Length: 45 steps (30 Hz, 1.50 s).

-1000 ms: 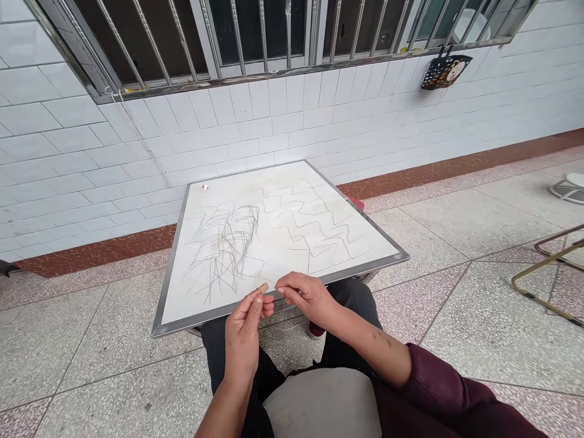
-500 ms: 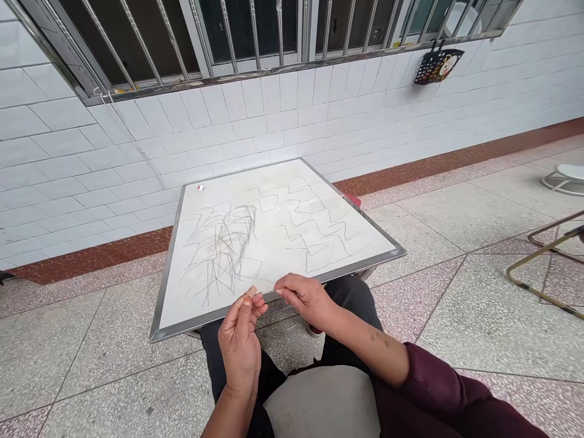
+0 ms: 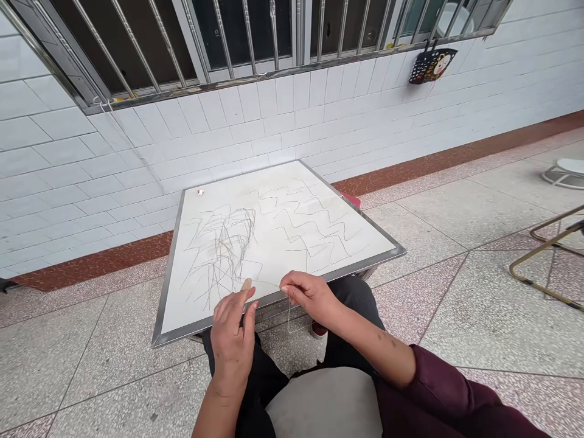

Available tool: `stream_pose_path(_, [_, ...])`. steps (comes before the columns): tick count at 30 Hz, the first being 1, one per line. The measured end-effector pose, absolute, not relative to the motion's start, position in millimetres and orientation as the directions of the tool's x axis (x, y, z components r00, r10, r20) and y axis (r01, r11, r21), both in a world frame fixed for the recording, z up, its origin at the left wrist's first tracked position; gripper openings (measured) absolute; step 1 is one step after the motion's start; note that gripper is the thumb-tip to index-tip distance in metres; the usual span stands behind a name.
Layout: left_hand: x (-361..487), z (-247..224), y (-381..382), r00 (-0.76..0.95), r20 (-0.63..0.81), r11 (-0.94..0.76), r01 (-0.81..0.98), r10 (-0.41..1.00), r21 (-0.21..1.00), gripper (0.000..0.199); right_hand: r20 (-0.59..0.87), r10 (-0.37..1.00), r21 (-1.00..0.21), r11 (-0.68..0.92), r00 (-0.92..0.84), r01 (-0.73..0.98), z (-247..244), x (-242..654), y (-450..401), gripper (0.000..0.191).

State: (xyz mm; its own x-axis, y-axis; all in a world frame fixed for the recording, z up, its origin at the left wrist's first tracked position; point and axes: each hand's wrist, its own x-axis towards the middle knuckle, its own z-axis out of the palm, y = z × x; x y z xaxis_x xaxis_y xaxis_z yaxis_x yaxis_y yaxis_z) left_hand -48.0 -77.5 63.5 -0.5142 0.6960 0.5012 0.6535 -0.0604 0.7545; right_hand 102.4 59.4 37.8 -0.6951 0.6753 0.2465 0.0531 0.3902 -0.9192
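A white board with a steel rim (image 3: 219,194) rests across my lap, tilted away from me. Thin dark strands lie on it, in a tangled patch (image 3: 223,249) and in zigzag rows (image 3: 310,225). My right hand (image 3: 310,295) pinches a fine thread (image 3: 289,319) at the board's front edge, and a loop of it hangs below. My left hand (image 3: 232,340) is just left of it, above that edge, with fingers apart. A tan wrap (image 3: 247,283) covers one fingertip. The thread seems to run toward that fingertip.
A small white-and-red item (image 3: 200,192) sits at the board's far corner. A red object (image 3: 351,201) shows behind the board. Behind it stands a white tiled wall under a barred window, with a black basket (image 3: 432,66) hanging there. Metal chair legs (image 3: 547,255) stand on the terrazzo floor at right.
My left hand has moved down and left, its pinched fingers now spread apart. My right hand stays at the board's edge with the thread. The view has shifted slightly.
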Motion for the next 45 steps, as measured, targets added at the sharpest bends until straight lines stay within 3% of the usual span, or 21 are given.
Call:
stream_pose_path(4, [-45.5,59.9,-74.0,-0.47,0.525,-0.1,0.67,0.71,0.736,0.031,0.273,0.66,-0.905,0.423,-0.7,0.046,40.1,102.4,56.6,0.013])
stream_pose_path(9, [-45.6,60.2,-72.9,-0.414,0.548,-0.092,0.732,0.727,0.675,0.039,0.321,0.633,-0.864,0.501,-0.704,0.057,40.2,103.6,57.2,0.015])
stream_pose_path(19, [-39.5,62.5,-75.3,-0.496,0.447,-0.029,0.645,0.745,0.764,0.04,0.348,0.558,-0.805,0.59,-0.753,0.065,37.8,104.3,53.3,0.016])
stream_pose_path(30, [-46.6,60.5,-82.1,-0.444,0.44,0.032,0.731,0.781,0.682,0.041,0.247,0.59,-0.855,0.507,-0.768,0.114,41.4,106.5,50.6,0.014])
stream_pose_path(36, [-50.4,70.8,-90.4,-0.603,0.383,0.139,0.641,0.699,0.755,0.042,0.17,0.645,-0.904,0.403,-0.745,0.142,42.0,106.4,50.7,0.012])
stream_pose_path(41, [-74.9,65.5,-96.6,-0.771,0.357,0.171,0.508,0.528,0.844,0.047,0.184,0.715,-0.924,0.361,-0.675,0.13,40.4,108.1,58.9,0.009])
stream_pose_path(43, [-78.4,58.6,-95.1,-0.794,0.253,0.129,0.381,0.553,0.916,0.053,0.196,0.726,-0.93,0.351,-0.66,0.11,41.8,108.1,60.3,0.009])
stream_pose_path(45, [-73.0,51.1,-91.1,-0.731,0.094,0.123,0.238,0.676,0.963,0.057,0.216,0.725,-0.929,0.358,-0.654,0.089,45.3,107.7,59.5,0.009])
